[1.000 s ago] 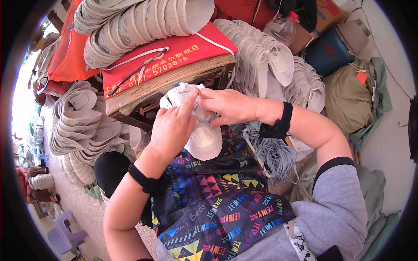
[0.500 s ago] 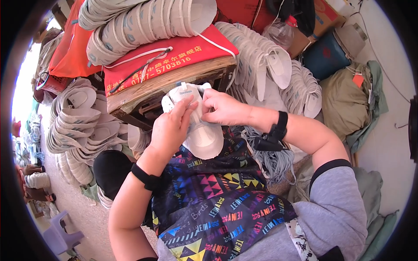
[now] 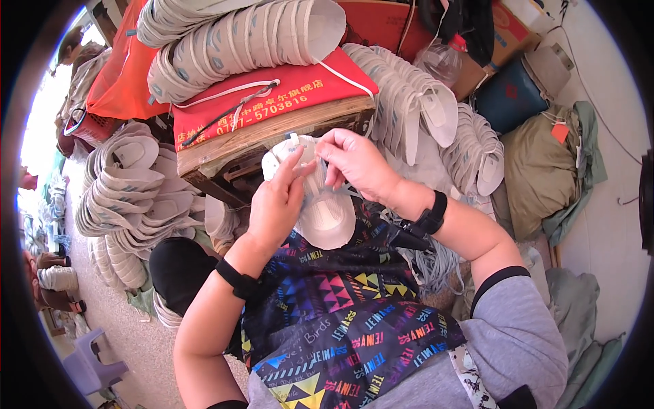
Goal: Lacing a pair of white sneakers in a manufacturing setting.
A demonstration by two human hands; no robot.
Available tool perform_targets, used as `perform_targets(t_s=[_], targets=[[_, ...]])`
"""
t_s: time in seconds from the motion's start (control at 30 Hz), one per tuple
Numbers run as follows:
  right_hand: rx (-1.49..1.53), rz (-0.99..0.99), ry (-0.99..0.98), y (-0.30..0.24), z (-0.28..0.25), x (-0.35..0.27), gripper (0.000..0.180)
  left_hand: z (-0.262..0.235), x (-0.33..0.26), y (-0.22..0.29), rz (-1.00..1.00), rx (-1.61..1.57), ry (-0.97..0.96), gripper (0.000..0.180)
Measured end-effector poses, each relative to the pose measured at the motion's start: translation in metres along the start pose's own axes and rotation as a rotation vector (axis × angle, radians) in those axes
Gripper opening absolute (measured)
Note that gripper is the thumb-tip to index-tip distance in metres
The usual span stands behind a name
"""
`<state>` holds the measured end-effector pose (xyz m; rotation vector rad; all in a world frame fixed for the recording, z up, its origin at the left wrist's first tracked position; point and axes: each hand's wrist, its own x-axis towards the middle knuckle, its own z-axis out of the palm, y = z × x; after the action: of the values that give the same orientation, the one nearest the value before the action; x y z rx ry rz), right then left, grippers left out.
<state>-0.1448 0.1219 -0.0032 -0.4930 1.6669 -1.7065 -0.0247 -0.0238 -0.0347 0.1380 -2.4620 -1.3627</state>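
Note:
A white and pale grey shoe upper [image 3: 328, 221] rests toe toward me above my lap, against the front of a wooden stand. My left hand [image 3: 274, 204] holds it from the left, with its fingers laid over the tongue and eyelet area. At the eyelets on the right side, my right hand [image 3: 351, 163] is closed in a pinch on what looks like a thin grey shoelace, mostly hidden by the fingers. Beside my right wrist hangs a bundle of grey laces [image 3: 436, 266].
The wooden stand [image 3: 272, 133] carries a red cloth bag [image 3: 238, 112] and nested shoe uppers [image 3: 238, 44]. More stacked uppers stand at left [image 3: 122, 191] and at right [image 3: 409, 95]. A tan sack [image 3: 538, 177] and a blue container [image 3: 511, 92] are farther right; a purple stool [image 3: 95, 361] stands lower left.
My right hand has lifted slightly and turned, its fingers coming up from the upper's eyelet area. The left hand still holds the upper. The whole view has shifted a little.

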Motion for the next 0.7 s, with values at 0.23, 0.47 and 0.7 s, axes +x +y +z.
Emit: perform_targets(t_s=[0.23, 0.47, 0.7], targets=[[0.069, 0.002, -0.175, 0.022, 0.005, -0.008, 0.022, 0.002, -0.005, 0.013, -0.088, -0.021, 0.037, 0.063], [-0.003, -0.075, -0.15, 0.019, 0.016, -0.013, 0.01, -0.011, -0.004, 0.038, -0.347, -0.25, -0.146, 0.071], [-0.538, -0.927, 0.037, -0.055, 0.028, -0.016, 0.006, -0.028, 0.003, 0.007, -0.256, -0.676, -0.272, 0.041]])
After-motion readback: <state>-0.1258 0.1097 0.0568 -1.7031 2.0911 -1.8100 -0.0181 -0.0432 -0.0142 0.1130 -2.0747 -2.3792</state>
